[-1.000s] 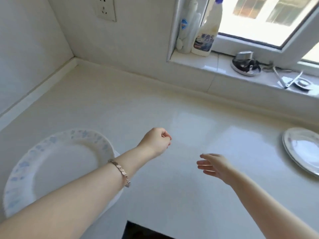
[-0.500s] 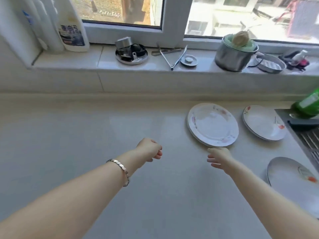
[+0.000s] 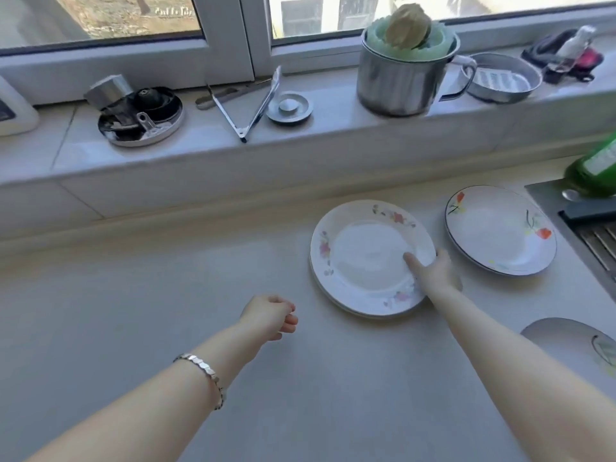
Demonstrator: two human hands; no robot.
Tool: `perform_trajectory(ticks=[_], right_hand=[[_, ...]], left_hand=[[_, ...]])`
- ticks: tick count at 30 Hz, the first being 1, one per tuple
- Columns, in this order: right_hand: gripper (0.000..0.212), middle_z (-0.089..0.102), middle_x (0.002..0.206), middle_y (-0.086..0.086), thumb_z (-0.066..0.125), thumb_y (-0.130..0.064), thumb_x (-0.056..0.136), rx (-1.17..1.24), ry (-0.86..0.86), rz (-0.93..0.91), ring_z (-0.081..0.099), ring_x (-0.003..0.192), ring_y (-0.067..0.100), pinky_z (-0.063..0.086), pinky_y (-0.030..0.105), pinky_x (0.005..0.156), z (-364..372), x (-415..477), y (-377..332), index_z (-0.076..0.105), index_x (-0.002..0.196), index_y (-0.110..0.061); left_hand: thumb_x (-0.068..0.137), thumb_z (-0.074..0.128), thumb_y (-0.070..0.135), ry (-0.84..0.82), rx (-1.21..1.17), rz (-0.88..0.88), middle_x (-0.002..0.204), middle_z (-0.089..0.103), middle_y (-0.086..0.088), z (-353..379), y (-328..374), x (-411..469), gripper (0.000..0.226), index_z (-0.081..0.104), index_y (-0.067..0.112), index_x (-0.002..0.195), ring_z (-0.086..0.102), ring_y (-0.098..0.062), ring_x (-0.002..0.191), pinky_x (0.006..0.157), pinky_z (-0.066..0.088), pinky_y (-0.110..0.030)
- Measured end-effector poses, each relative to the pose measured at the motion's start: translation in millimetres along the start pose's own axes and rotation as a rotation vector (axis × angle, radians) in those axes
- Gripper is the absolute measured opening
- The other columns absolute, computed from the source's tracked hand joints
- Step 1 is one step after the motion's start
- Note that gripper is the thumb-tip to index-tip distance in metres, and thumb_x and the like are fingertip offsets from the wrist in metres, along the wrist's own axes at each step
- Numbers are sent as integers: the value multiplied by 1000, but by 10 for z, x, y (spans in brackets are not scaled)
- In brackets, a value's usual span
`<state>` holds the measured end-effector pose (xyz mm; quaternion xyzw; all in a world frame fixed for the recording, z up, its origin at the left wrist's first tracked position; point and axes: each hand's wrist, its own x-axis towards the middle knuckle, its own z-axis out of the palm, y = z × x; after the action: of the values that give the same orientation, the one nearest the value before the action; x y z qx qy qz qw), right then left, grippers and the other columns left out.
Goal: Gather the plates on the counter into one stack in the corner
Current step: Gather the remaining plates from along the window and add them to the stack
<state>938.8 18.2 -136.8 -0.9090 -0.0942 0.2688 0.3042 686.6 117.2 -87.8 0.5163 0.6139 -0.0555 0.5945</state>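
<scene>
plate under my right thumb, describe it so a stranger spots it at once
On the counter below the windowsill, in front of the steel pot, lies the pink-flowered plate. The right hand has its thumb on it; the dark-rimmed plate beside it has orange-red flowers.

The right grip (image 3: 433, 275), which a moment ago hung short of the floral plate (image 3: 363, 258) and clear of it, is now forward at that plate's right edge. Its thumb (image 3: 410, 262) lies on the plate's face and its fingers sit at the rim's outer side, taking the rim between them. The view has also swung away from the corner and drawn closer, so the blue-patterned plate that lay left of the grip is out of sight.
</scene>
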Motion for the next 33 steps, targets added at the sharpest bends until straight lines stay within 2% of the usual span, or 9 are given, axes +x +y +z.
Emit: perform_trajectory(ticks=[4, 7, 12, 16, 20, 23, 26, 30, 33], right_hand=[[45, 66, 111, 12, 67, -39, 79, 1, -13, -117, 61, 99, 31, 42, 33, 75, 3, -84, 95, 54, 111, -10], [42, 69, 104, 10, 70, -39, 77, -48, -89, -162, 63, 93, 29, 48, 37, 77, 59, -265, 167, 55, 107, -14], [43, 68, 96, 1, 71, -44, 73, -94, -198, -193, 64, 90, 26, 51, 37, 76, 234, -757, 280, 55, 106, -21], [41, 68, 92, 0, 71, -45, 73, -90, -227, -246, 65, 86, 25, 52, 39, 76, 334, -1167, 211, 55, 103, -22], [35, 66, 84, 0, 66, -46, 78, -103, -200, -396, 62, 81, 26, 48, 36, 69, 385, -1649, -156, 54, 100, -21], [35, 67, 84, 7, 62, -46, 81, -81, -177, -518, 62, 82, 31, 43, 37, 67, 486, -2134, -521, 52, 98, -17], [32, 64, 81, 8, 57, -46, 85, -51, -193, -642, 61, 83, 34, 43, 38, 67, 674, -2745, -870, 48, 93, -16], [33, 58, 76, 2, 54, -45, 86, -28, -292, -767, 58, 80, 31, 42, 36, 61, 1079, -3678, -1226, 46, 94, -14], [33, 59, 78, 3, 55, -44, 86, -45, -405, -830, 60, 81, 31, 44, 33, 57, 1511, -4360, -1393, 47, 99, -15]], left_hand=[[94, 44, 9, -8, -199, -39, 79, 57, -7, 86, 23, 126, 15, 42, 13, 108, 59, -16, 65, 64, 48, -26], [91, 49, 11, -43, -325, -62, 83, 60, -9, 150, 44, 202, 19, 46, 11, 110, 59, -21, 68, 64, 50, -29], [89, 52, 19, 110, -107, -70, 63, 54, -9, 57, -281, 104, 23, 39, 8, 104, 52, -22, 59, 55, 43, -26], [91, 49, 19, 192, -51, -23, 69, 54, -5, -211, -651, -128, 19, 40, 8, 103, 52, -18, 63, 54, 42, -25], [91, 50, 21, 286, -55, 94, 78, 57, -5, -669, -846, -491, 21, 44, 5, 103, 55, -20, 70, 57, 41, -26], [93, 48, 19, 418, -78, 226, 69, 53, -1, -1153, -954, -910, 15, 39, 8, 98, 48, -10, 62, 52, 33, -23], [95, 46, 20, 555, -120, 329, 65, 52, 0, -1701, -1212, -1395, 15, 39, 8, 97, 48, -9, 61, 54, 34, -23], [96, 45, 23, 733, -132, 344, 64, 52, 0, -2462, -1816, -1966, 17, 38, 8, 95, 50, -11, 58, 51, 34, -24], [95, 46, 23, 839, -160, 292, 64, 50, 0, -3007, -2381, -2286, 17, 37, 8, 93, 48, -10, 55, 43, 33, -14]])
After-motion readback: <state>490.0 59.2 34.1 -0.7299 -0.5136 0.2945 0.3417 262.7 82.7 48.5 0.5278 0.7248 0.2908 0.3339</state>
